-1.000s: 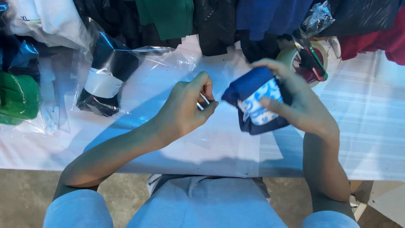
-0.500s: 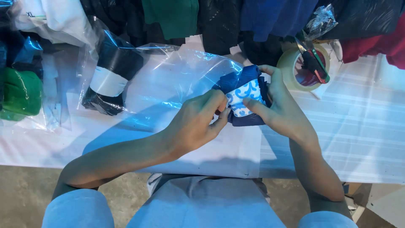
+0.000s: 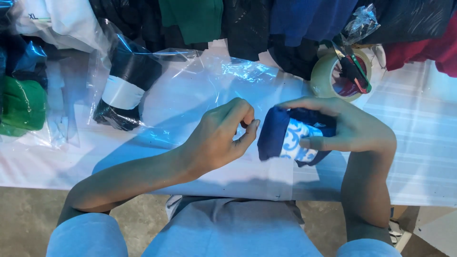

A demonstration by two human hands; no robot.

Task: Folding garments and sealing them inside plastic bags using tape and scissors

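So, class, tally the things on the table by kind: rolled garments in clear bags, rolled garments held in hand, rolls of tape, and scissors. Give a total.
Bagged rolls: 2 (dark roll, green roll)
Held roll, in the right hand: 1
Tape roll: 1
Scissors: 1
Total: 5

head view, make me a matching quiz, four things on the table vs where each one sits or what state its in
Things:
1. rolled navy bundle
2. tape roll
3. green garment
4. dark roll with white band

Places or states:
A. far left edge, inside clear plastic
B. gripped in the right hand
C. upper right, scissors lying across it
D. bagged in clear plastic, left of the left hand

Pairs: 1-B, 2-C, 3-A, 4-D
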